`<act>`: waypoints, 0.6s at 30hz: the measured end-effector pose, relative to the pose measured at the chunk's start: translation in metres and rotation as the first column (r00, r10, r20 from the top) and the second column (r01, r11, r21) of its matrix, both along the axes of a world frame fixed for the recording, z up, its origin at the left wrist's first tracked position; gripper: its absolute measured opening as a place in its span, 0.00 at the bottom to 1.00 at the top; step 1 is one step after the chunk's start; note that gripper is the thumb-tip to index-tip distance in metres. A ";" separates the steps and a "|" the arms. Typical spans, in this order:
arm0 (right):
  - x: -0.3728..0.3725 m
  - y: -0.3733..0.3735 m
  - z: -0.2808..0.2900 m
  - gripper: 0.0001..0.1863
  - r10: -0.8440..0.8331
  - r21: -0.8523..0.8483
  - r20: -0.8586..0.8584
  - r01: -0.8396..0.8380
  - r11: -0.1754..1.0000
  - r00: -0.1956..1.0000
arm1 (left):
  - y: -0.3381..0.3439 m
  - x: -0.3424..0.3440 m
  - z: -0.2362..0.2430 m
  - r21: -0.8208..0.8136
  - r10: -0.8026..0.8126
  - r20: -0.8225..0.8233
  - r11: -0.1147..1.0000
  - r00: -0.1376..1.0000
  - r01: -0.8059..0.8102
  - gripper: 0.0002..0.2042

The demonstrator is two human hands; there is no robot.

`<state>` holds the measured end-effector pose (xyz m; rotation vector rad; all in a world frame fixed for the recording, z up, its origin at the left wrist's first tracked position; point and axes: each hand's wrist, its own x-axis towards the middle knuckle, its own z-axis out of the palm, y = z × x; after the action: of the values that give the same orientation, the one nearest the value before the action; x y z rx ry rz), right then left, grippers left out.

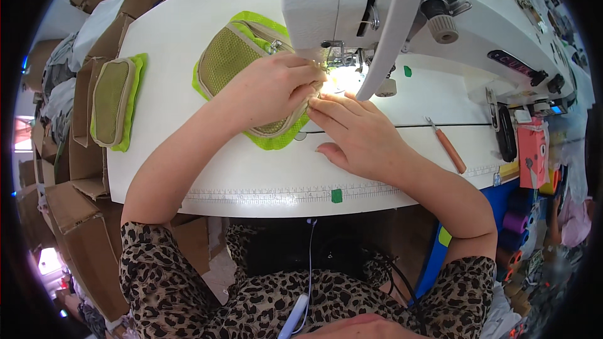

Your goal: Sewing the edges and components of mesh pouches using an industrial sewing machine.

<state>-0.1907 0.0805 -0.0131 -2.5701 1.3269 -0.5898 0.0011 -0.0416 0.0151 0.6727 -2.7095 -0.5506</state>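
A lime-green and khaki mesh pouch piece lies on the white table, its right edge reaching under the lit needle area of a sewing machine. My left hand rests over it, thumb and fingers pinched on the beige edge just left of the needle. Stretched out beside that edge, my right hand touches it with its fingertips, the thumb standing apart on the table. Fingers and bright light partly hide the edge by the needle. A metal zipper pull shows at the pouch's upper side.
A smaller matching mesh piece lies at the table's left edge. To the right are an orange-handled pointed tool, black thread snips and a red box. A ruler strip follows the front edge; cardboard boxes stand left.
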 end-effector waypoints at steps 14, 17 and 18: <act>-0.006 0.000 0.003 0.34 -0.148 0.043 -0.047 0.150 0.988 0.988 | 0.007 -0.007 -0.023 0.101 0.219 -0.142 0.973 0.965 -0.206 0.05; -0.005 0.000 0.000 0.34 -0.157 0.036 -0.057 0.159 0.987 0.986 | 0.007 -0.008 -0.022 0.072 0.235 -0.155 0.971 0.959 -0.226 0.06; -0.006 -0.001 0.000 0.34 -0.155 0.036 -0.059 0.157 0.987 0.986 | 0.005 -0.007 -0.020 0.109 0.244 -0.128 0.967 0.961 -0.230 0.06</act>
<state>-0.1964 0.0797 -0.0131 -2.4835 1.5529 -0.5145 -0.0061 -0.0362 -0.0052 0.9313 -2.4400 -0.6405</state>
